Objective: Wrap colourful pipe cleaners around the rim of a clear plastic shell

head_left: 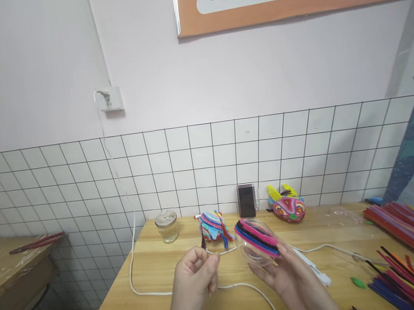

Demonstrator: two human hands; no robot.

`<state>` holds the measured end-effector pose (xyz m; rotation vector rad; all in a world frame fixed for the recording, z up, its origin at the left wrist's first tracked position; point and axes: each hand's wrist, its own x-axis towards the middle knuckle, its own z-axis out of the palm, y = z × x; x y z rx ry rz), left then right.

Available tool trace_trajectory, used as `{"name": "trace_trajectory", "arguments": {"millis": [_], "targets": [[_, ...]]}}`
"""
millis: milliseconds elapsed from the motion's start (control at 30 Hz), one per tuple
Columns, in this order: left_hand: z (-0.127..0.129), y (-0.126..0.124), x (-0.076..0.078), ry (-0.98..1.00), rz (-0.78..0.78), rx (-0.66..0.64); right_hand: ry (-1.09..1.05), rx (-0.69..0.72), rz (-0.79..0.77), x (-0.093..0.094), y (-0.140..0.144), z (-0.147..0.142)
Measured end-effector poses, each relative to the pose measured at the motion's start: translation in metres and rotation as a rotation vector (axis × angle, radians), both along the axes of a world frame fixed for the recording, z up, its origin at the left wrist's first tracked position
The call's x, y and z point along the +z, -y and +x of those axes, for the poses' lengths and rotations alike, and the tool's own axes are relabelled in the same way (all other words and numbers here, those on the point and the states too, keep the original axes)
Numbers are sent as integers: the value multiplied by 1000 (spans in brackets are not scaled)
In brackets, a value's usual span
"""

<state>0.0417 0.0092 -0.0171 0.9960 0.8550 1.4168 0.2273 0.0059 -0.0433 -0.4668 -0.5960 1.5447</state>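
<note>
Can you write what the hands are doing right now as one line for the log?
left hand: pinches white stem | right hand: holds clear ball wrapped in stems | table: jar, cable

On the table (161, 271), the jar (167, 226) stands far left, a wrapped craft (213, 227) to its right, then a phone (246, 201) against the wall and a mask (286, 205) right of it. Pipe cleaners (412, 230) lie along the right edge. Near the middle, the left hand (195, 277) sits left of the right hand (290, 275), which holds a ball (257, 242). A cable (137, 264) runs beneath them.
</note>
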Motion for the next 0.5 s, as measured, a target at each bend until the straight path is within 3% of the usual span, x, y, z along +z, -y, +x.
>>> {"name": "trace_trajectory", "arguments": {"millis": [500], "targets": [[6,-2,-6,71,-68,-74,0,17,-55,8,3,-6]]}}
